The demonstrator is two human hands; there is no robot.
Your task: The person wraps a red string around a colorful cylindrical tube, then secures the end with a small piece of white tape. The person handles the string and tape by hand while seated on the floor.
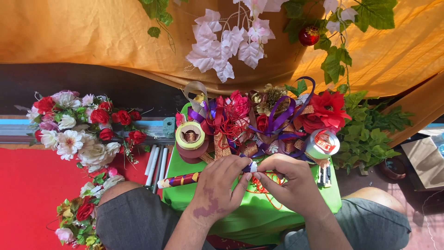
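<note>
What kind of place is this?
Probably a craft corner for making flower decorations, worked seated on the floor. Signs: artificial flowers on a red mat, ribbon rolls and bows on a green board, orange cloth hung behind. Both hands, left hand and right hand, hold a wrapped stick.

stick (181,179) | purple-gold ribbon wrap, white ends | horizontal | over green tray

Bright, sharp daylight (soft shadows), slight bending at edges

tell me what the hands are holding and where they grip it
Both hold a thin ribbon-wrapped stick: the left hand around its middle, the right hand pinching the white-tipped end.
</note>
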